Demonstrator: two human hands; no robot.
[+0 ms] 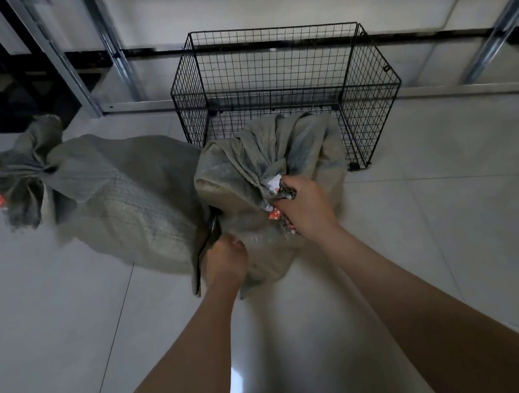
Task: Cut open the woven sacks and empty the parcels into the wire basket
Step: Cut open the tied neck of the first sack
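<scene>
Near sack (241,172) soft, bulky, likely heavy; take by tied neck (265,175). Right hand (307,209) clenches it; left hand (226,262) grips dark tool (213,228), probably cutter.

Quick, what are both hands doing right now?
Left hand: closed around a dark tool, too blurred to identify.
Right hand: gripping the tied neck of the near sack.
</scene>
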